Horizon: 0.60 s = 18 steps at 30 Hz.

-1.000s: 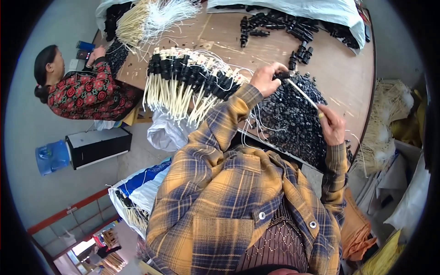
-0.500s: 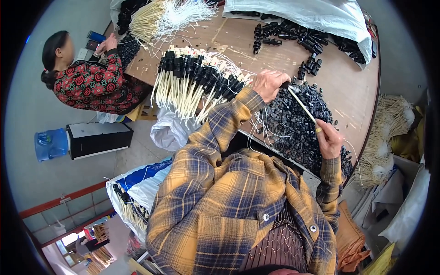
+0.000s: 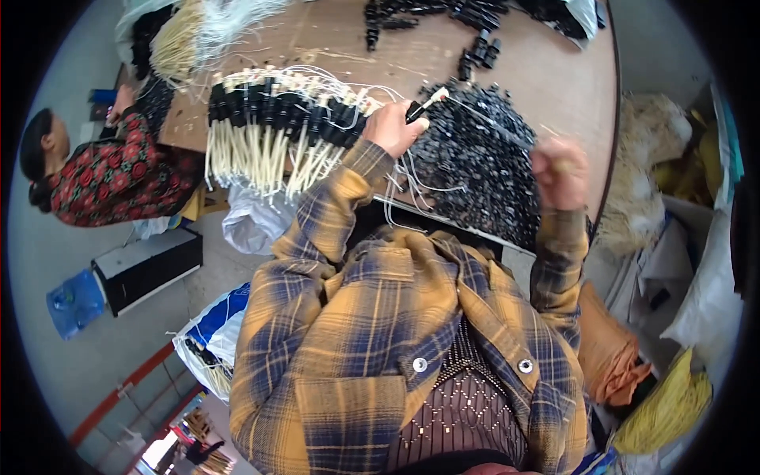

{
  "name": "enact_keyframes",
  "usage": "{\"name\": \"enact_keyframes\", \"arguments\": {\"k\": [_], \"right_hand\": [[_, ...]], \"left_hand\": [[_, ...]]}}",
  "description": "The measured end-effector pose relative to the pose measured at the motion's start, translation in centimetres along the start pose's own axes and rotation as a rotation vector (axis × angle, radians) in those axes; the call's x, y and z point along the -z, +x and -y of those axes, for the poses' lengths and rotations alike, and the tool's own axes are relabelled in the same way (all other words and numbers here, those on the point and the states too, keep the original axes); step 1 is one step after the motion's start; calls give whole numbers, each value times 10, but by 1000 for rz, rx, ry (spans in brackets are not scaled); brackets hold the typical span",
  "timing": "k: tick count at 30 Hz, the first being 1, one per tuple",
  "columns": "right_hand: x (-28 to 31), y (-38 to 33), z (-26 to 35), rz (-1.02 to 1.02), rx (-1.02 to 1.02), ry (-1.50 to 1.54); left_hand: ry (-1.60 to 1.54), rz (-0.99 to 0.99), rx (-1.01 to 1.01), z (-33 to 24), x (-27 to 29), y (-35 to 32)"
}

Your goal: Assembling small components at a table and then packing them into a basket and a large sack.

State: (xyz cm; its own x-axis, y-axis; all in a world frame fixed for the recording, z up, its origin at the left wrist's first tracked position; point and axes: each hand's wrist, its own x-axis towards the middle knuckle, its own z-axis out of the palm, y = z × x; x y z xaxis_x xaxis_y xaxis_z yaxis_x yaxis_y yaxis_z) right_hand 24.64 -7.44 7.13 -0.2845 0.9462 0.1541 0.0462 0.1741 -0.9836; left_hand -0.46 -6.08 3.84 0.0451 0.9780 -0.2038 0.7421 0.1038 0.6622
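Observation:
My left hand (image 3: 389,129) is closed around a black cylindrical fitting (image 3: 414,112), held above the near side of the table. A cream tip (image 3: 435,98) pokes out of the fitting. From there a thin pale cord (image 3: 495,127), smeared by motion, runs across to my right hand (image 3: 560,169). That hand is blurred but looks closed on the cord's far end, over the right side of a heap of small black parts (image 3: 475,158). To the left of my left hand lies a thick row of black fittings with cream tubes (image 3: 277,119). Loose white cords (image 3: 412,186) hang below my left hand.
More black fittings (image 3: 475,51) lie farther back on the brown table (image 3: 317,39), with a bundle of cream tubes and white cords (image 3: 186,39) at the far left. Another person (image 3: 119,174) works at the left. Bundled cords (image 3: 637,182) and an orange sack (image 3: 609,348) stand to the right.
My right hand held a cream tube reaching the fitting; now it is farther from the tip, with a pale cord drawn between. The cream tip has come through the fitting. The whole view has shifted.

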Motion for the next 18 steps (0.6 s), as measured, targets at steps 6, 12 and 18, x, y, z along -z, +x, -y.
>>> {"name": "enact_keyframes", "arguments": {"k": [6,12,18], "right_hand": [[-50,-3,-33,-17,229,-777],[-44,-3,-30,-48,125,-748],[-44,0,-28,-167,161,-826]], "left_hand": [[-734,120,6,-38,-27,-7],[-261,91,-117,-17,-19,-2],[-8,67,-310,-8,-22,-3]]}}
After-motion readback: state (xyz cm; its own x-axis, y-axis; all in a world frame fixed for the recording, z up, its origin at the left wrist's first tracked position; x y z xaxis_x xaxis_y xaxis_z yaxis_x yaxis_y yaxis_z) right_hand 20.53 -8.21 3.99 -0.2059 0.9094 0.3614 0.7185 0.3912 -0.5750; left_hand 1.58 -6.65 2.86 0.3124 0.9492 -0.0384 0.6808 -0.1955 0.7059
